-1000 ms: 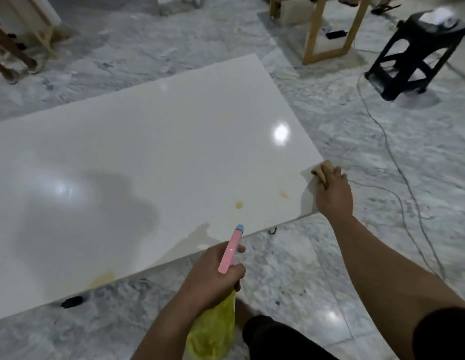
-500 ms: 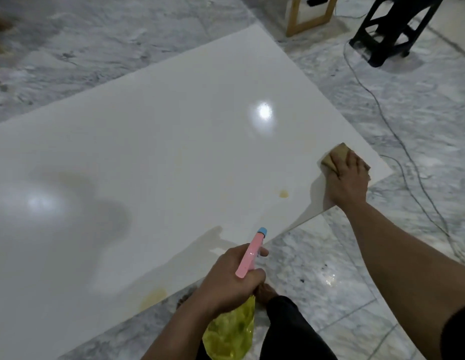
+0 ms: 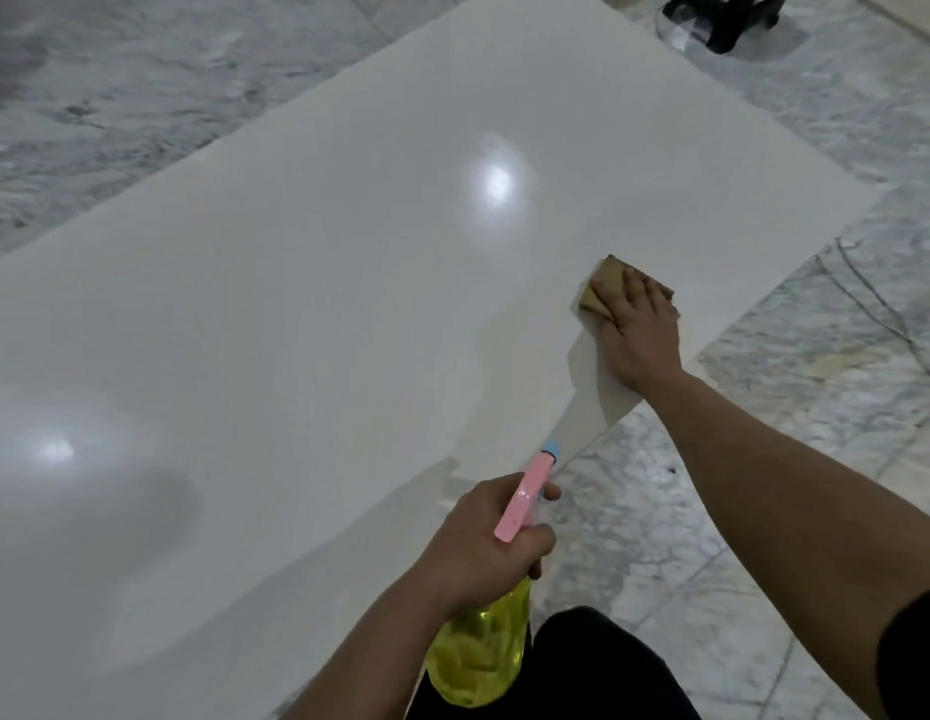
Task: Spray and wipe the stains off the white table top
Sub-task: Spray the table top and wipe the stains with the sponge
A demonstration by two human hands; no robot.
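My left grip (image 3: 483, 543) is clenched round the neck of the spray bottle (image 3: 478, 652), its yellow body hanging below my fist and the pink trigger head (image 3: 522, 498) pointing up and away, blue nozzle tip just over the near edge of the tabletop (image 3: 296, 304). My forefinger sits by the trigger; whether it is squeezing I cannot tell. Beyond this grip the white surface runs wide and glossy, with two bright lamp reflections and soft shadows, and I can make out no clear stain on it from here

Further right and farther out, my right grip (image 3: 637, 330) lies flat, fingers spread, pressing a tan cloth (image 3: 600, 288) onto the tabletop near its right-hand corner. The cloth pokes out ahead of my fingertips; the rest is hidden under my palm. Past that grip the marble floor (image 3: 764, 459) begins, with a dark stool (image 3: 722, 18) at the top of view

I judge this to be the wiping step: the cloth is down on the surface and the bottle is held back in reserve. The next move, as I see it, calls for firm pressure through the flat hand and a stroke that covers the patch under and around the cloth, then a look along the surface for any mark left, with the bottle ready to aim if one shows
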